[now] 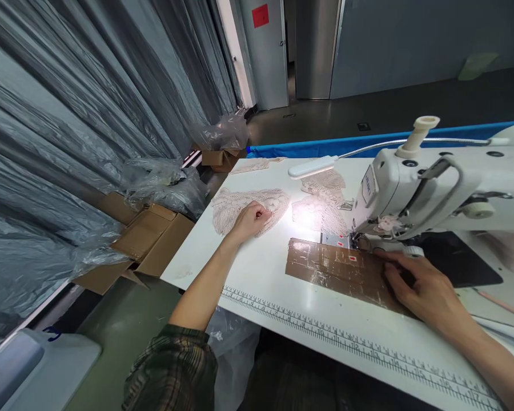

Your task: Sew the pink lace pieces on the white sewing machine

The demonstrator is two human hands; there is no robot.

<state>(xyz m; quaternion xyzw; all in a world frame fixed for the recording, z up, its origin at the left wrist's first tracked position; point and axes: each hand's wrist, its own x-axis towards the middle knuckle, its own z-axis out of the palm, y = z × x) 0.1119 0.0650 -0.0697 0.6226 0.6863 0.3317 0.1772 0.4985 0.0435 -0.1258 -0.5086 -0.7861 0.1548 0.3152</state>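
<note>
My left hand [251, 221] is closed in a pinch on a piece of beige lace [229, 205] spread on the white table. Its fingertips press together at the near side of the lace. My right hand [424, 285] lies beside the needle area of a white sewing machine [381, 188], over a brown taped board [325, 265]. Its thumb and forefinger are apart, and the other fingers are partly hidden. More beige lace [332, 188] lies in folds left of the presser foot, brightly lit by a white lamp [312, 166] on a bendable neck.
A printed ruler strip [308, 325] runs along the table's [257, 268] front edge. Another lace piece [251, 166] lies at the far edge. Cardboard boxes [154, 234] with clear plastic stand on the floor at left, near a grey sheet curtain [68, 114]. A dark pad [458, 260] lies under the machine arm.
</note>
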